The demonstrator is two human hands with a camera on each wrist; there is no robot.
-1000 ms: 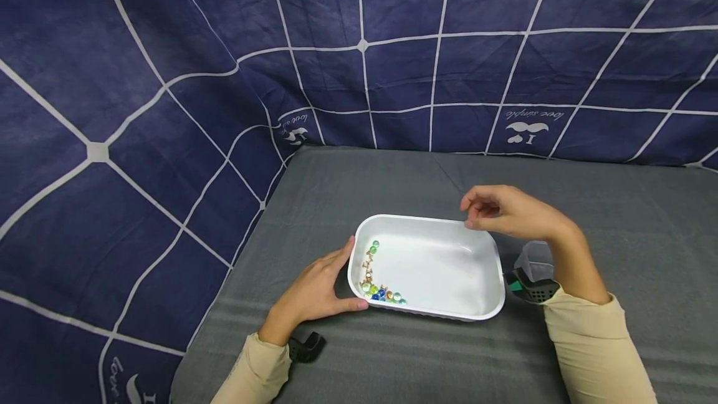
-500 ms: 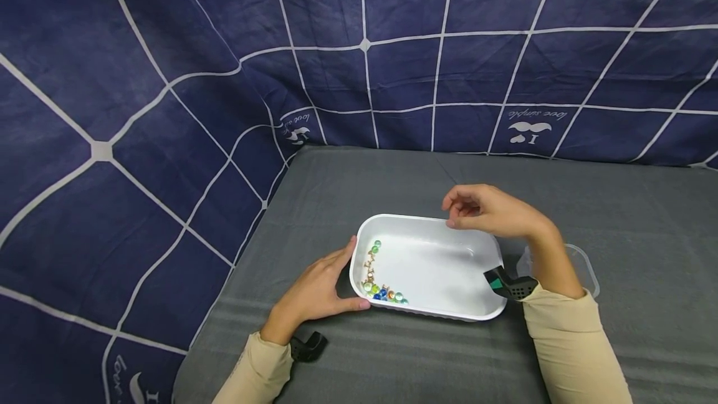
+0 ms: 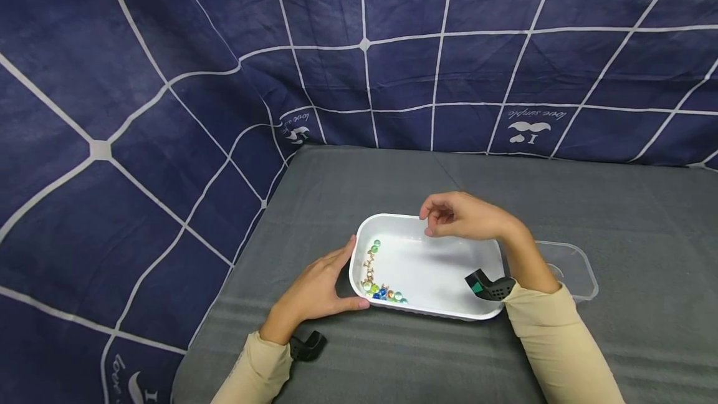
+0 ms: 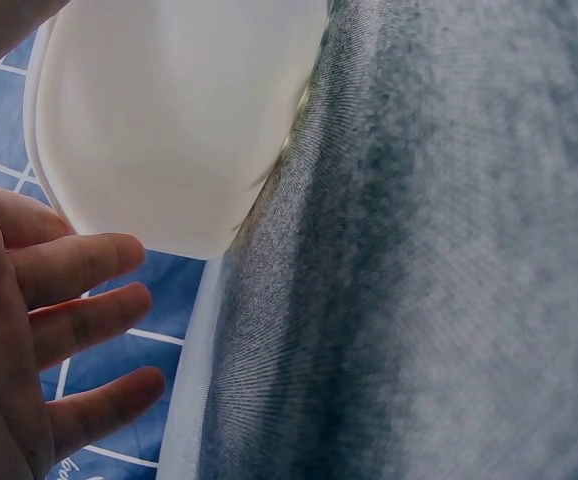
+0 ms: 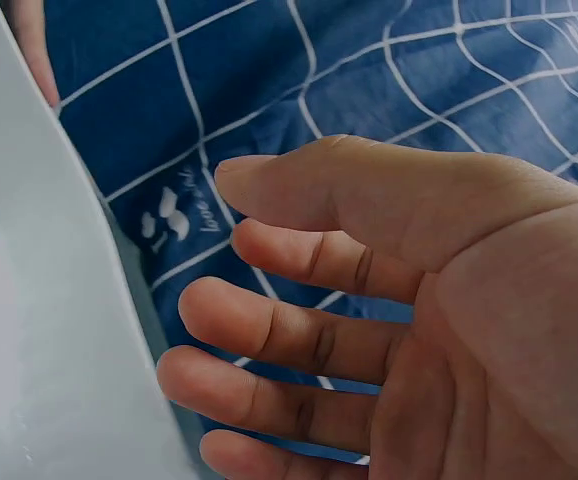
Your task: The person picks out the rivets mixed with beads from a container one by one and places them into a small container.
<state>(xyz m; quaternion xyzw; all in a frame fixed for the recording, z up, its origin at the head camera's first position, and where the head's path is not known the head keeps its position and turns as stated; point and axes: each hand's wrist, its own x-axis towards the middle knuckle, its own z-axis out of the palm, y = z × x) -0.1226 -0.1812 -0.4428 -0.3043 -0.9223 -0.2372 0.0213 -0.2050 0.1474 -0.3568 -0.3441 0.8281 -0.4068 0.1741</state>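
Note:
A white rectangular tray (image 3: 426,267) lies on the grey cloth. Along its left end and near left corner are several glass marbles (image 3: 383,293), green, blue and orange, and small gold-coloured pieces (image 3: 368,274) too tiny to name. My left hand (image 3: 311,288) rests against the tray's left end, thumb at the near corner, fingers spread along the outside; the left wrist view shows those fingers fairly straight. Above the tray's far side hovers my right hand (image 3: 471,217). In the right wrist view its loosely bent fingers (image 5: 229,315) hold nothing.
A clear plastic box (image 3: 578,267) stands right of the tray, partly behind my right forearm. Grey cloth (image 3: 364,179) covers the surface. Dark blue gridded fabric (image 3: 404,73) rises at the back and left. A black wrist camera (image 3: 490,287) overhangs the tray's right end.
My right hand has moved left from the tray's far right corner to over its far side, uncovering more of the clear box. My left hand, the tray and the marbles stay in place.

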